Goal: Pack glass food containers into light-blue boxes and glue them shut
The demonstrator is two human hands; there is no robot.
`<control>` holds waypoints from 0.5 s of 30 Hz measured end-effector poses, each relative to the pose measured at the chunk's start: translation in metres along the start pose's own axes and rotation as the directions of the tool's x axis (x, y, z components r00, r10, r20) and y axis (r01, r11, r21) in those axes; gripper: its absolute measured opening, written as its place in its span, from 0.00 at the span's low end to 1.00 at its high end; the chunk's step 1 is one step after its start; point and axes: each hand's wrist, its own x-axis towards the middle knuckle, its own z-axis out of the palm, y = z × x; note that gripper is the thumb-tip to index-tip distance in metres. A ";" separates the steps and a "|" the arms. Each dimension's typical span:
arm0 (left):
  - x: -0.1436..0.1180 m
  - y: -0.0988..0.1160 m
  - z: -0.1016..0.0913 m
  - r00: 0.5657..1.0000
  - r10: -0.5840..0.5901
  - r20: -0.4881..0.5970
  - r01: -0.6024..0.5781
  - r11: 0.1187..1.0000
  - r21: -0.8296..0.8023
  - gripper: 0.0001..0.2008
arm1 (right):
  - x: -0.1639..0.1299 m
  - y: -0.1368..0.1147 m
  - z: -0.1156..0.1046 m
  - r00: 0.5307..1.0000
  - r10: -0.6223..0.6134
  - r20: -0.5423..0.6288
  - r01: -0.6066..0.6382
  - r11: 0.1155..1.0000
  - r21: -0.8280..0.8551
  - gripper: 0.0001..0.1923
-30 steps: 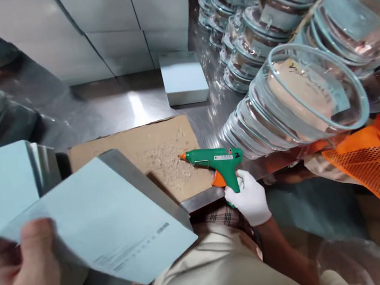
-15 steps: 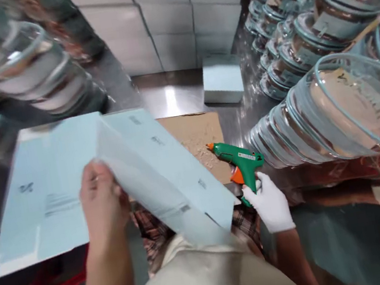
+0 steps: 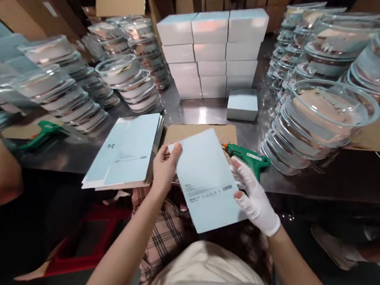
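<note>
Right now both hands hold one flat pale-blue card (image 3: 208, 183) over the near table edge: the bare left hand (image 3: 163, 167) pinches its top corner at ten o'clock, and the white-gloved right hand (image 3: 255, 197) grips its side at three o'clock, fingers curled round the edge. Just beyond the glove, at one o'clock, lies a green glue gun (image 3: 251, 157) beside a brown cardboard mat (image 3: 195, 129). At eleven o'clock sits a stack of flat cards (image 3: 124, 151); stacked glass bowls (image 3: 317, 121) stand at two o'clock

flat carton (image 3: 207, 181) between hands; glue gun (image 3: 249, 157) right; carton stack (image 3: 124, 151) left.
</note>
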 end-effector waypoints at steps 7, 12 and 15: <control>-0.022 0.000 0.000 0.980 0.197 0.036 -0.199 0.979 0.037 0.25 | 0.021 0.001 0.015 0.991 0.060 -0.120 -0.070 0.994 -0.079 0.37; -0.023 0.003 -0.005 0.977 0.057 0.205 -0.020 0.984 -0.178 0.32 | 0.086 -0.022 0.005 1.000 0.006 -0.008 -0.005 0.999 0.048 0.25; -0.015 -0.001 -0.006 0.965 -0.079 0.252 0.152 0.947 -0.284 0.34 | 0.105 -0.030 0.022 0.999 -0.002 0.035 0.000 0.998 0.060 0.17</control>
